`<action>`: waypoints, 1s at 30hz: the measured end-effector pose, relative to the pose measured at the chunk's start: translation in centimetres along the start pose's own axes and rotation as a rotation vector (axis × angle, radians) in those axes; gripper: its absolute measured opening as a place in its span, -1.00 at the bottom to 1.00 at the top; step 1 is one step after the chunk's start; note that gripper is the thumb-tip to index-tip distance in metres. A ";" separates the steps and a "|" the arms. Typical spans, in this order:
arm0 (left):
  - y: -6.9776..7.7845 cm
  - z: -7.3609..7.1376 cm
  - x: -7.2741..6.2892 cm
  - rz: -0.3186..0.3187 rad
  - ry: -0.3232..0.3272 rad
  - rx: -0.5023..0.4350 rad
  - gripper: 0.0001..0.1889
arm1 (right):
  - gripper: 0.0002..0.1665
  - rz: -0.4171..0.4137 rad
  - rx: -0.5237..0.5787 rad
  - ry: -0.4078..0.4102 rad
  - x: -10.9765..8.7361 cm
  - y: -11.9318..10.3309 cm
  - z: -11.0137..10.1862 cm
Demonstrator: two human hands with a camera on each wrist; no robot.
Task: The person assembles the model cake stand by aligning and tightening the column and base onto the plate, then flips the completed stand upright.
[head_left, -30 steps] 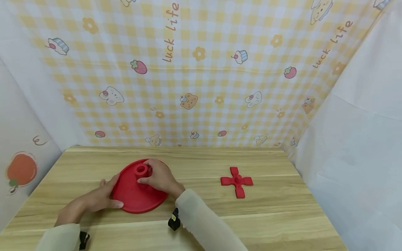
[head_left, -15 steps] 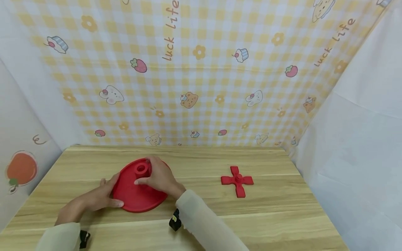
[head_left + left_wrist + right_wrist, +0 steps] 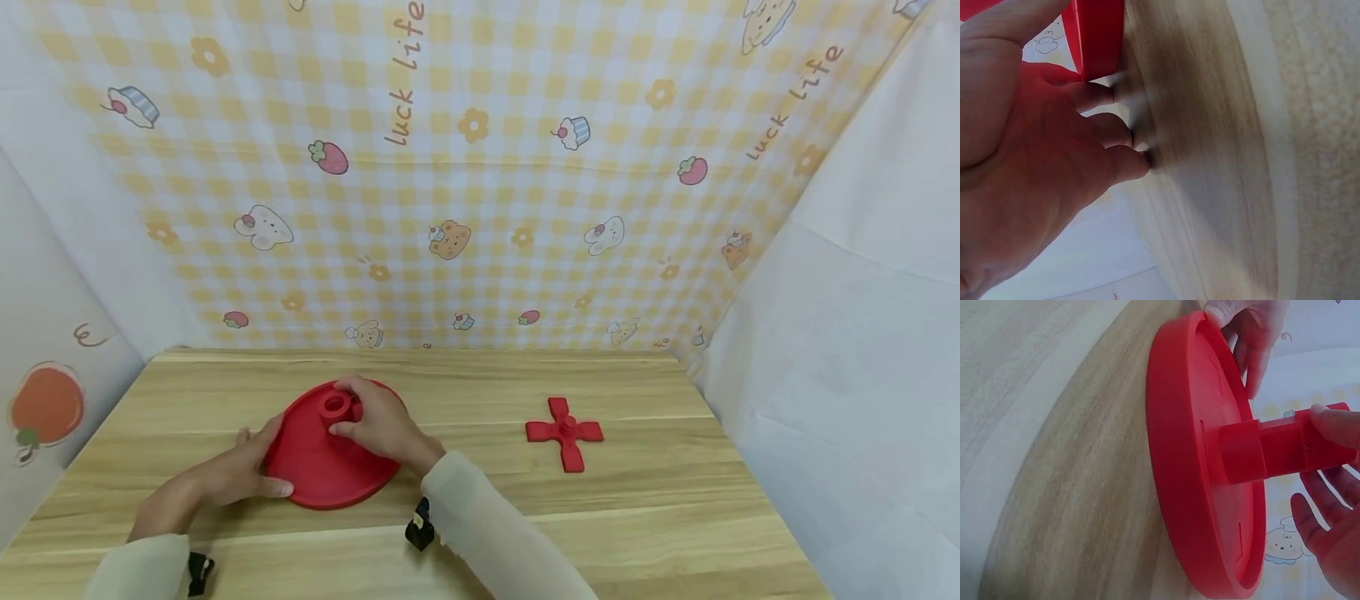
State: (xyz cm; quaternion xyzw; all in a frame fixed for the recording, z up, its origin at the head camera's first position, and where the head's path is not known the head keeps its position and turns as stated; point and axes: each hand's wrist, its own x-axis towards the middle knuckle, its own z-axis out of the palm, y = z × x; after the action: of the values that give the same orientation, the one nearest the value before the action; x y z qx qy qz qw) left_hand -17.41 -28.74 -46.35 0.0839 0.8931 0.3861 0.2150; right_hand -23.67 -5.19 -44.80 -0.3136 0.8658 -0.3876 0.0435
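A broad red disc with a raised rim point(image 3: 315, 479) lies on the table at left of centre. From its face rises a red hollow tube point(image 3: 331, 420). In the right wrist view the tube point(image 3: 1242, 452) has a round collar at the disc and a squarish cutout higher up. My right hand point(image 3: 382, 423) pinches the tube's upper end, thumb on one side and fingers on the other. My left hand point(image 3: 238, 473) holds the disc's left edge, thumb on the rim. Its other fingers reach down to the tabletop in the left wrist view.
A flat red cross-shaped piece point(image 3: 567, 433) with a knob at its centre lies farther right on the wooden table point(image 3: 660, 517). A patterned yellow cloth point(image 3: 480, 192) hangs behind the back edge, and white cloth point(image 3: 847, 333) hangs on the right.
The right hand's thumb and fingers have shifted back and forth around the tube's top. The left hand, the disc and the cross-shaped piece stay in place.
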 end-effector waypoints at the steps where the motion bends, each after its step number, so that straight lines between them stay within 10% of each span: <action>1: 0.0 0.0 0.0 0.000 0.000 0.000 0.26 | -0.31 0.006 -0.004 0.009 0.0 0.0 0.0; 17: 0.1 -0.1 -0.1 -0.011 -0.006 -0.004 0.27 | -0.29 0.125 -0.010 0.074 -0.1 -0.8 1.0; 30: 0.1 -0.1 0.0 -0.035 -0.020 0.006 0.32 | -0.14 0.052 0.175 -0.119 0.4 0.0 -0.4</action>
State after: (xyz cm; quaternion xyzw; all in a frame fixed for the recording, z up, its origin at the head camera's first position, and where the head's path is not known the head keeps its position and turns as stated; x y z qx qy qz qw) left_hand -17.43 -28.78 -46.19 0.0726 0.8934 0.3788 0.2305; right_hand -24.10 -5.14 -44.52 -0.3087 0.8322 -0.4412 0.1323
